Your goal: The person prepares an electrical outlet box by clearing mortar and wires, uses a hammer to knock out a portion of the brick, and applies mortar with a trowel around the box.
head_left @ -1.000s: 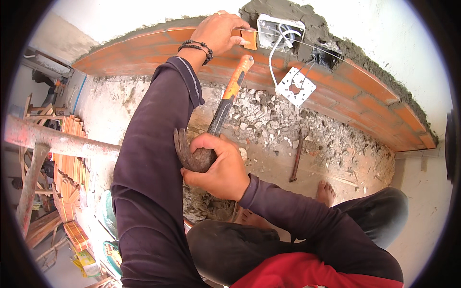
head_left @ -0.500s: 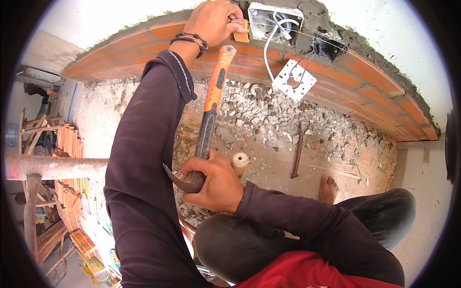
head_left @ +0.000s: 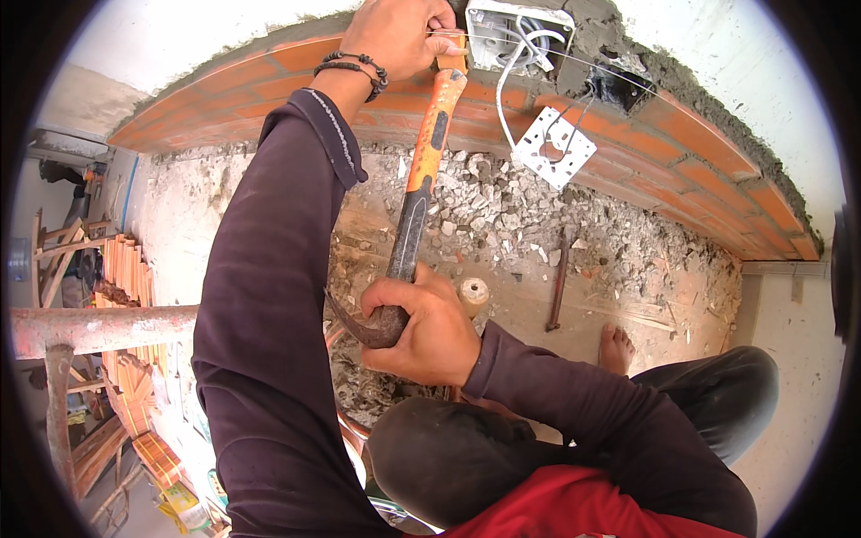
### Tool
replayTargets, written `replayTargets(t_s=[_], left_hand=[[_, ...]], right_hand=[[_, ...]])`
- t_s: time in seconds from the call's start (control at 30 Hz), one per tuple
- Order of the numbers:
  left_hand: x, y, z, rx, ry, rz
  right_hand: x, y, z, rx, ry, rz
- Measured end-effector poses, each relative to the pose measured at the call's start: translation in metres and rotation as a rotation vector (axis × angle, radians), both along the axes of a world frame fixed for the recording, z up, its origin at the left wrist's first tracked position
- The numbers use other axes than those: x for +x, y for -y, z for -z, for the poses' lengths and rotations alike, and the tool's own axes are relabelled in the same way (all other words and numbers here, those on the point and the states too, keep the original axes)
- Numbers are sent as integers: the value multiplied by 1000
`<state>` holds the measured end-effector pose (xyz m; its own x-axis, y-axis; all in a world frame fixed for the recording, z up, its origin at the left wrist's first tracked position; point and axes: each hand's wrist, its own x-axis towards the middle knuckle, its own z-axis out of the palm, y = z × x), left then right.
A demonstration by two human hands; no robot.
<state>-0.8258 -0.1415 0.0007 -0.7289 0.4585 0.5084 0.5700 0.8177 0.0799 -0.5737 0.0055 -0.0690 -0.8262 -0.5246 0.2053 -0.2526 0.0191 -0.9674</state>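
My left hand [head_left: 399,40] pinches a small orange brick piece [head_left: 450,60] at a thin string [head_left: 587,65] along the top of the brickwork, beside a white wall box [head_left: 518,29] with looped cables. My right hand [head_left: 421,327] grips a hammer [head_left: 423,170] by its rusty claw head, the orange-and-black handle pointing up, its butt end at the brick piece. A white perforated plate [head_left: 569,148] hangs on wires below the box. Right of the box, a dark recess [head_left: 617,90] sits in grey mortar.
Broken rubble [head_left: 475,197] lies along the wall's foot, with a rusty bar [head_left: 558,273], a pale cylindrical roll [head_left: 473,294] and my bare foot [head_left: 617,345]. At left are a dirty scaffold pipe [head_left: 103,323], stacked wooden pieces [head_left: 130,260] and other clutter.
My right hand has moved right, and the handle's end has risen from below the brick piece to meet it. My left hand has shifted slightly up in the view, still holding the piece.
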Motion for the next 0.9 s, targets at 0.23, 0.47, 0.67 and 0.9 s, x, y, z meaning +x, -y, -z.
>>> replayTargets(t_s=[0.23,0.47,0.67,0.9], left_hand=[[1,0,2,-3,-19,13],[7,-4,-3,-20,2,-13],[1,-6,2,-28,-8,-13],[3,-2,2,-34,-14,7]], right_hand=[[2,-3,0,-13,-14,2],[12,-6,-4,-13,11,-29],[-8,-10,6,3,98,20],[18,-10,-1,-54,-4,12]])
